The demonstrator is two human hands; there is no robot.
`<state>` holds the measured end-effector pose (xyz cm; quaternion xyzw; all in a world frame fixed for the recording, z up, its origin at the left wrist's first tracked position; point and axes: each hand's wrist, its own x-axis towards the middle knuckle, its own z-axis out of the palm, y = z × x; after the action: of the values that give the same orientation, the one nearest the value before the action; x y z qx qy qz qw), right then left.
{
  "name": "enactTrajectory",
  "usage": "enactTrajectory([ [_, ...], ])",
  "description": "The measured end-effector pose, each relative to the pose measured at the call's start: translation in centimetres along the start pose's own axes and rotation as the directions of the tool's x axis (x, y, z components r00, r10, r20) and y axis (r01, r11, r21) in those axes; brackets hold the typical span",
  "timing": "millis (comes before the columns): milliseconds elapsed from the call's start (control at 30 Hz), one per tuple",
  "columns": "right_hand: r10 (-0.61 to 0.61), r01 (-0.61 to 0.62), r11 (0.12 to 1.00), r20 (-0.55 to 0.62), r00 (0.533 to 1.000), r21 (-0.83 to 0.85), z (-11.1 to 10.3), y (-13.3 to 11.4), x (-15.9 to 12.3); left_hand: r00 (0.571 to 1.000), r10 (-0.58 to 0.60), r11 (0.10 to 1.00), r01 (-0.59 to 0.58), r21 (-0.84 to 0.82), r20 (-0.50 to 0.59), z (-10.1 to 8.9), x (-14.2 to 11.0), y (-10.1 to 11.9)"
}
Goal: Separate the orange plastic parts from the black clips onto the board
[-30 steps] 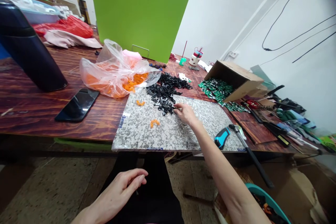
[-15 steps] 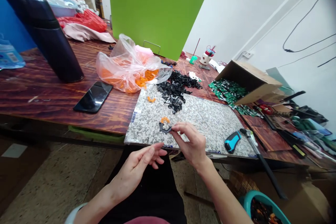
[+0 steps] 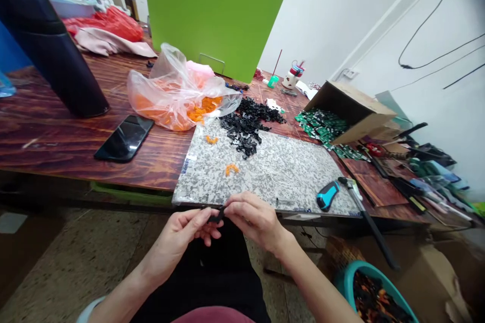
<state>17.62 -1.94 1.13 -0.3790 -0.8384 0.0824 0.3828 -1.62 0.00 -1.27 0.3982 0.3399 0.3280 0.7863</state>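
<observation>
L hand [image 3: 178,238] and R hand [image 3: 255,218] are both closed on one small black plastic piece [image 3: 216,217], pinched btw the fingertips, just in front of the near edge of the slab. Fingers cover most of it, so it is maybe a clip, I can't be sure. Directly beyond the hands lies a granite slab [image 3: 280,174] on a wooden table [image 3: 49,154]. On the slab are small orange pieces [image 3: 232,169], and a heap of black pieces [image 3: 244,128] sits at its far edge. To the right, a blue-and-black tool handle [image 3: 328,195] lies on the slab. Low on the right is a teal basin [image 3: 364,275] w/ mixed black and orange pieces. Further away: a plastic bag with orange pieces [image 3: 178,96], a black phone [image 3: 124,138], and a tipped cardboard box [image 3: 352,111] w/ green strips [image 3: 322,126] spilling out.
</observation>
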Motion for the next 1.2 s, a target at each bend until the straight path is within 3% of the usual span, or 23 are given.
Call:
enactTrajectory([
  [100, 0.169, -0.168, 0.977, -0.006, 0.986, -0.130, -1.3, 2.1, -0.3, 0.994, 0.019, 0.998, -0.012, 0.060, -0.109, -0.3, -0.1, 0.0],
  [200, 0.424, -0.448, 0.842, -0.144, 0.894, -0.301, -3.9, 5.5, -0.8, 0.980, 0.043, 0.993, -0.020, 0.119, -0.195, -0.6, -0.2, 0.1],
  [267, 0.512, -0.548, 0.755, -0.200, 0.836, -0.359, -5.7, 7.9, -1.1, 0.975, 0.048, 0.989, -0.016, 0.149, -0.215, -0.7, -0.2, 0.0],
  [400, 0.608, -0.602, 0.673, -0.141, 0.781, -0.429, -7.6, 11.0, -1.4, 0.975, 0.048, 0.985, -0.010, 0.173, -0.215, -0.6, 0.0, -0.1],
  [567, 0.680, -0.594, 0.644, 0.006, 0.733, -0.482, -7.7, 11.8, -0.9, 0.977, 0.072, 0.987, -0.041, 0.156, -0.198, -0.4, 0.2, -0.1],
  [733, 0.674, -0.573, 0.653, 0.037, 0.738, -0.495, -8.0, 11.9, -0.3, 0.980, 0.099, 0.987, -0.074, 0.145, -0.174, -0.1, 0.3, -0.1],
  [833, 0.632, -0.569, 0.671, -0.034, 0.774, -0.475, -7.7, 10.4, 0.1, 0.977, 0.120, 0.984, -0.094, 0.149, -0.176, 0.1, 0.3, -0.1],
  [967, 0.517, -0.554, 0.799, -0.203, 0.832, -0.233, -4.9, 4.2, 0.6, 0.970, 0.151, 0.979, -0.120, 0.168, -0.190, 0.4, 0.4, -0.1],
  [1100, 0.418, -0.420, 0.907, -0.126, 0.899, 0.014, -0.1, -2.2, 0.9, 0.960, 0.215, 0.958, -0.172, 0.228, -0.180, 0.6, 0.3, -0.2],
  [1200, 0.404, -0.394, 0.914, -0.111, 0.908, 0.095, 2.5, -3.8, 0.7, 0.954, 0.267, 0.932, -0.220, 0.289, -0.135, 0.7, 0.2, -0.3],
])
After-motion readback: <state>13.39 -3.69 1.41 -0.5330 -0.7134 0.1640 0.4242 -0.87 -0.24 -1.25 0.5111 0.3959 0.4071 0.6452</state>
